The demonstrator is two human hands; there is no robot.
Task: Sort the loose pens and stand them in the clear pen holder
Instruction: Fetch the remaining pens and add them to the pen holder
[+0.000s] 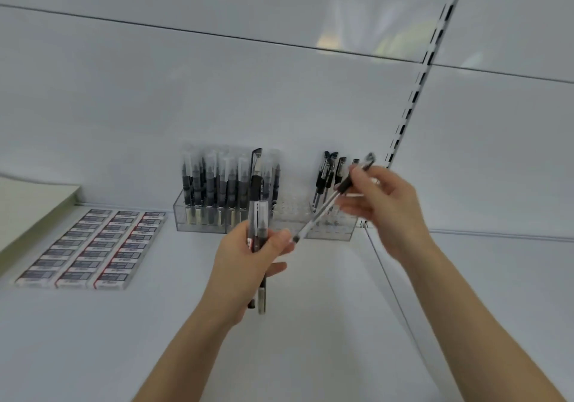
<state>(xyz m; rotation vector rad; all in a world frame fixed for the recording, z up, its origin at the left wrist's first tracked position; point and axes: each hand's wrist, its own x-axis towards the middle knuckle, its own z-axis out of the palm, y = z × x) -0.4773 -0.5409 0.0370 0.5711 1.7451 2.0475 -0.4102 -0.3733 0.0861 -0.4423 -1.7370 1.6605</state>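
L hand [245, 265] over shelf [186, 324] mid-front, fingers curled round a bundle of pens [259, 231], held upright; R hand [385, 206] just beyond, to the right, pinching a single pen [316, 218], slanted, lower end near L thumb, image blurred there; clear pen holder [202, 220] at shelf rear edge, against back panel; capped pens [217, 184] stand in its left part, black-grip pens [326, 178] at right end; eraser packs [93, 246] in rows toward shelf left edge.
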